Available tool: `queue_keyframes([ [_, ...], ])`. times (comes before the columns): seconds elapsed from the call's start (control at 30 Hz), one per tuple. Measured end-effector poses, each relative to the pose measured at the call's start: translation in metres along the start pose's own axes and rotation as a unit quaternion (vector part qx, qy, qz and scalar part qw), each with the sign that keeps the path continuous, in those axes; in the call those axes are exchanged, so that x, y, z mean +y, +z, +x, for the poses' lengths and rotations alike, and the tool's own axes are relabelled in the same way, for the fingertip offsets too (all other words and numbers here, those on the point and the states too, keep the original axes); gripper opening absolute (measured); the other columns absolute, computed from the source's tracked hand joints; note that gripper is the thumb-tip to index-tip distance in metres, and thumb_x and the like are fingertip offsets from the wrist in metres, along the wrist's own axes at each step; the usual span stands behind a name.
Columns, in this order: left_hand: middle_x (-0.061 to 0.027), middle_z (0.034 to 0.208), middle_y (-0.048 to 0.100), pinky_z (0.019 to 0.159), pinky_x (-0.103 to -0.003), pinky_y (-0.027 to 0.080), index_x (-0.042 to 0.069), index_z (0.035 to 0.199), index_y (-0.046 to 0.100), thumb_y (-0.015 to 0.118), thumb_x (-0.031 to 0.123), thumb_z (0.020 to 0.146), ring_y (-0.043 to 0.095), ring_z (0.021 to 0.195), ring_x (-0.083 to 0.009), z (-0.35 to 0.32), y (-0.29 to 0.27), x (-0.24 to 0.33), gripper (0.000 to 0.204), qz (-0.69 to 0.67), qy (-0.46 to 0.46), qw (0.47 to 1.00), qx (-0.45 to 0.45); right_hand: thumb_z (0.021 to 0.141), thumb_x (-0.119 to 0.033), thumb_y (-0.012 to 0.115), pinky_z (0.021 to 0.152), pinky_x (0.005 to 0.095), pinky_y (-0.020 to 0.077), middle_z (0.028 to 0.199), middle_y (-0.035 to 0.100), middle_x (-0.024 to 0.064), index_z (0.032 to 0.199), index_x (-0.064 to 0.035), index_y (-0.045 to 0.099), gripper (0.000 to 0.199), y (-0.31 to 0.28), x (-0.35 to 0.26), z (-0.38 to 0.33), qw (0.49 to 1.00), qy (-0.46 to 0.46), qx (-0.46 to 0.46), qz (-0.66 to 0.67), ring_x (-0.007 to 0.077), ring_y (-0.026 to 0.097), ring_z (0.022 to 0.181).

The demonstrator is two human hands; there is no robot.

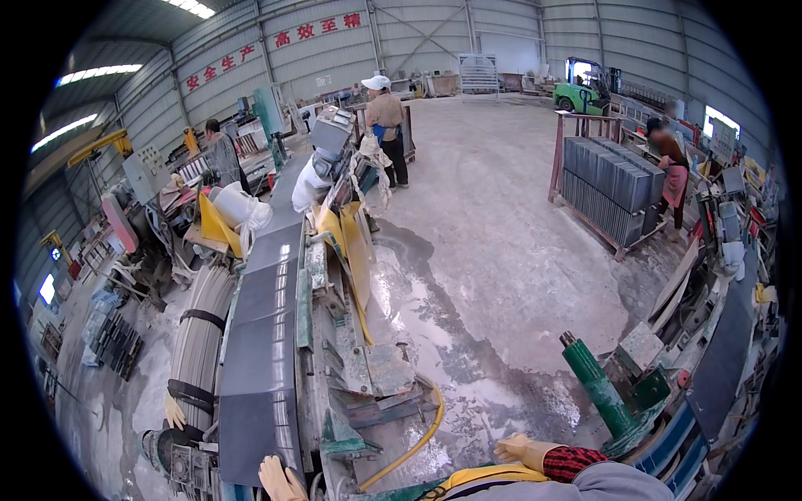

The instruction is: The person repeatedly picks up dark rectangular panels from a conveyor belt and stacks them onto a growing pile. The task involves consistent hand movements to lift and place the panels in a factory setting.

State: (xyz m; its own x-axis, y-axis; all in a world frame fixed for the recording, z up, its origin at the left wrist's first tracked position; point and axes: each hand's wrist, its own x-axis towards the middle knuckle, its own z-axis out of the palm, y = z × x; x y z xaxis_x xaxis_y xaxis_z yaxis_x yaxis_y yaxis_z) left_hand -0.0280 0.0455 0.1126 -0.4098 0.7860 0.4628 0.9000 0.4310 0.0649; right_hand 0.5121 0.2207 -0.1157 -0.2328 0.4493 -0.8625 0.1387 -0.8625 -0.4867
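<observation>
Down at the near end of the long conveyor line (266,334), a row of dark grey stone slabs (259,355) lies flat, end to end, running away toward the far machines. The person's left hand (280,480), in a yellow rubber glove, rests by the near edge of the closest slab; the fingers look loosely spread, its grip closed on nothing that I can see, though the lower edge cuts most of it off. The right hand (522,451), gloved the same with a red checked cuff behind it, hangs loosely open over the wet concrete floor (501,275), holding nothing, near a green post (597,388). I'd judge these slabs heavy, rigid and brittle at the corners, and the water lying about suggests a slick polished face, so the long side edges, taken with both hands, would be the safer hold, rather than a corner. A yellow hose (422,434) curls beside the machine. Further off, more grey slabs stand on edge in a rack (614,188).
</observation>
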Motion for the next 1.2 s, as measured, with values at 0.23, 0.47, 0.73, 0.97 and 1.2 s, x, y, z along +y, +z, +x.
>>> queue_keyframes([
  [0.23,-0.0217,0.131,0.056,0.108,-0.046,0.037,-0.002,0.128,0.056,0.057,0.014,0.096,0.050,0.124,-0.0379,-0.004,-0.006,0.006,0.036,-0.020,0.008,1.000,0.020,0.087,-0.034,0.064,0.055,0.0289,0.0518,0.084,0.071,0.0088,0.088,-0.0039,0.072,0.031,0.003,-0.001,-0.003,0.996,-0.035,0.030,-0.073,0.0177,0.064,0.060],
  [0.47,-0.0214,0.132,0.056,0.108,-0.046,0.036,-0.001,0.129,0.056,0.056,0.014,0.096,0.049,0.125,-0.0376,-0.007,-0.009,0.004,0.036,-0.009,0.014,1.000,0.016,0.087,-0.033,0.064,0.059,0.0298,0.0545,0.085,0.072,0.0096,0.092,-0.0040,0.072,0.031,-0.008,0.006,0.014,0.997,-0.025,-0.011,-0.075,0.0190,0.067,0.065],
  [0.73,-0.0216,0.133,0.055,0.109,-0.047,0.035,0.000,0.130,0.055,0.055,0.017,0.097,0.049,0.126,-0.0378,-0.014,-0.005,-0.003,0.038,-0.014,0.011,1.000,0.017,0.090,-0.026,0.063,0.048,0.0256,0.0407,0.071,0.062,0.0049,0.082,-0.0031,0.067,0.025,0.009,-0.009,-0.015,0.997,-0.034,0.005,-0.062,0.0122,0.054,0.053],
  [0.97,-0.0217,0.135,0.053,0.111,-0.046,0.033,0.000,0.132,0.053,0.053,0.018,0.098,0.046,0.129,-0.0373,-0.015,-0.020,0.009,0.039,-0.029,-0.006,1.000,-0.006,0.093,-0.023,0.061,0.044,0.0240,0.0341,0.065,0.056,0.0036,0.080,-0.0023,0.064,0.024,0.011,-0.013,-0.025,0.999,-0.033,0.000,-0.024,0.0096,0.048,0.050],
  [1.2,-0.0216,0.136,0.052,0.112,-0.046,0.032,0.000,0.134,0.052,0.053,0.018,0.098,0.045,0.130,-0.0370,-0.023,-0.019,0.001,0.040,-0.018,-0.019,0.999,-0.021,0.092,-0.025,0.058,0.048,0.0268,0.0380,0.074,0.056,0.0048,0.086,-0.0060,0.059,0.020,-0.008,0.000,0.012,0.995,0.003,-0.100,0.009,0.0132,0.050,0.054],
])
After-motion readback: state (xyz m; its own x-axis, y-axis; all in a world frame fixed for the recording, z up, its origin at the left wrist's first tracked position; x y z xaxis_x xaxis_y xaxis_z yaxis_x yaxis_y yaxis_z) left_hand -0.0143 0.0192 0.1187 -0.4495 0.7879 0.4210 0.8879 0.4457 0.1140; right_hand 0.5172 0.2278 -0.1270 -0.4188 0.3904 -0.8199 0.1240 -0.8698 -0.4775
